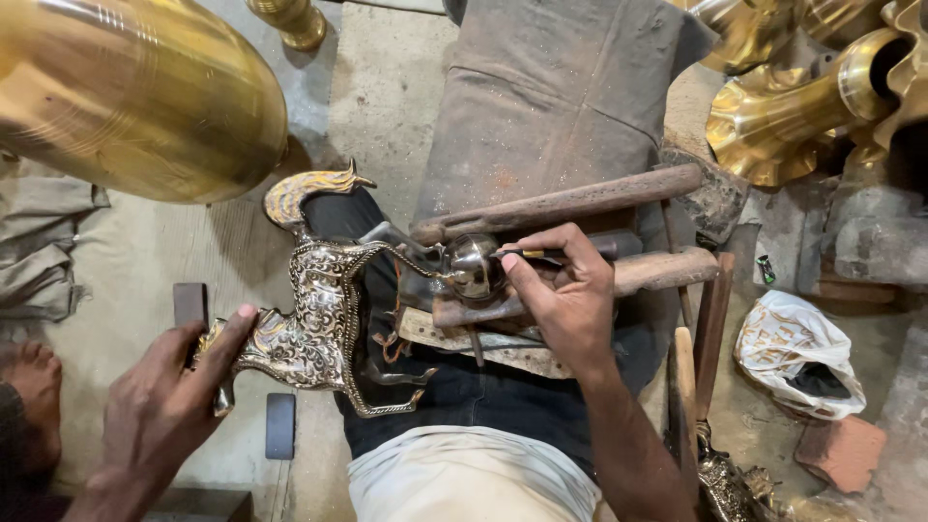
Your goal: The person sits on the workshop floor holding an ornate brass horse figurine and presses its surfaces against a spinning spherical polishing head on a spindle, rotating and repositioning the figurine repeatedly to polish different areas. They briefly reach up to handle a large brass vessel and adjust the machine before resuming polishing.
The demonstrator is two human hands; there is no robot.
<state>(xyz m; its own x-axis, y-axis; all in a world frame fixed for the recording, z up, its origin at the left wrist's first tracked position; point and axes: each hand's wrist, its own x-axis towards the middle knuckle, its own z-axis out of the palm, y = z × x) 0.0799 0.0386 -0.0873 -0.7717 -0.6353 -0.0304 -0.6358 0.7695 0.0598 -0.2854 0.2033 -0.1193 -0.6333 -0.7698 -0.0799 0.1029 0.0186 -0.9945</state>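
While my left hand (159, 396) clamped the ornate brass figure (314, 319), my right hand (565, 290) pinched what seemed a graver (541, 254), working best with short, light strokes.

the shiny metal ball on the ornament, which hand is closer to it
Right. The right hand works a thin tool against the metal ball, almost touching it. The left hand grips the brass ornament at its far end.

Bare concrete floor (387, 87) at upper centre offers open passage. The large brass vessel (135, 92) blocks the upper left. Stacked brass horns (812, 97) close the upper right. Wooden handles (570, 203) cross the centre, hemming the ornate horse figure (319, 309). A white bag (797, 353) and a brick (841, 449) obstruct the lower right floor.
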